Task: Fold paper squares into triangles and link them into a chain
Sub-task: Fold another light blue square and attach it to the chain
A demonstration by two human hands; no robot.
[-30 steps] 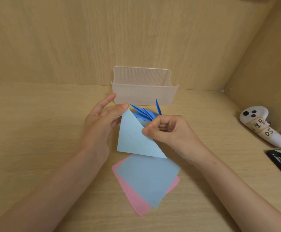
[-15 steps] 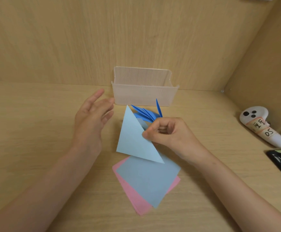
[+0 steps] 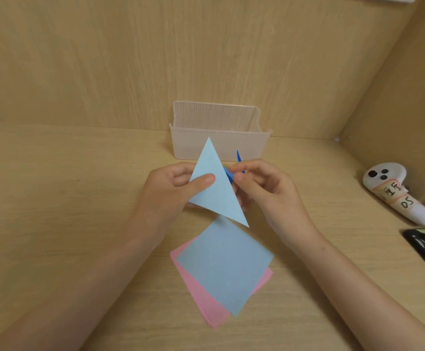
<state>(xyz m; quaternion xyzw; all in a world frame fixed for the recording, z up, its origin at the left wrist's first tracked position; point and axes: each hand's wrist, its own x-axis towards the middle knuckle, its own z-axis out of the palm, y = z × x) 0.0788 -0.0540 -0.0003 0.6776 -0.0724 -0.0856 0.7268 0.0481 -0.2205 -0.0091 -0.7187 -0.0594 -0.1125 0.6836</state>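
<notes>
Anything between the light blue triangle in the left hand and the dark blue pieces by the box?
No object visibly does. The left hand holds the light blue triangle up in front of the dark blue pieces, which sit before the plastic box, mostly hidden. Only curled fingers of the right hand sit near that path.

The left grip and right grip are bare hands on bare forearms.

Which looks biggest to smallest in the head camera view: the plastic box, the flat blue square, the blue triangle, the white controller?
Largest: plastic box and flat blue square, about alike, too close to rank.
Then: blue triangle and white controller, also close; the triangle is held up nearer the camera, so unranked.
</notes>
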